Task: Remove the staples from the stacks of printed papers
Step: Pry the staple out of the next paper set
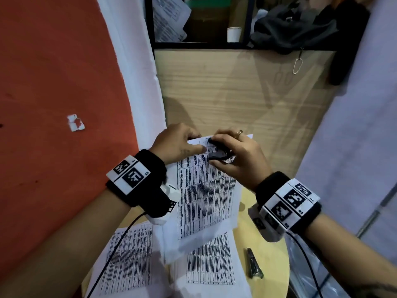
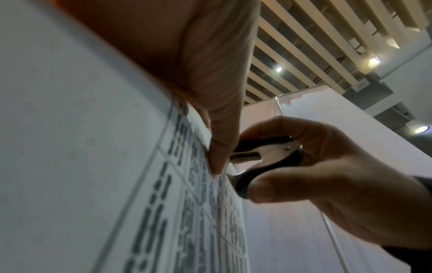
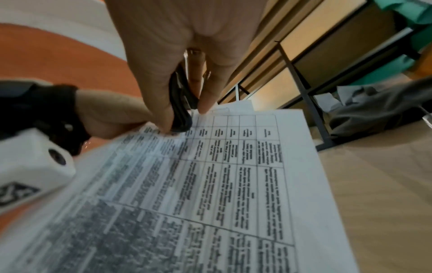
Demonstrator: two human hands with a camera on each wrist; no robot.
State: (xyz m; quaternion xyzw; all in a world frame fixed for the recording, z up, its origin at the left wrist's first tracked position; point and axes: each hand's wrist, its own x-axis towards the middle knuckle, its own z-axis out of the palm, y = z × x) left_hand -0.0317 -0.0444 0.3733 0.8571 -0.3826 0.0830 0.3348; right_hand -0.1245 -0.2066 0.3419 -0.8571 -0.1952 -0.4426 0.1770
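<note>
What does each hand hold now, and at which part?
The right hand grips the black staple remover by its two handles. The left hand pinches the lifted stack of printed papers at its top corner.

- The stack of printed papers [image 1: 206, 196] is matt white paper with black ink tables.
- The staple remover [image 2: 264, 158] has glossy black plastic grips and shiny metal claws.
- The round surface [image 1: 268, 250] looks smooth, pale yellow and matt.
- The wall panel [image 1: 236, 87] shows light wood grain.
- The wristbands [image 1: 150, 168] are black cloth.
- The tool [image 1: 254, 266] near the surface's right edge is shiny metal.
</note>
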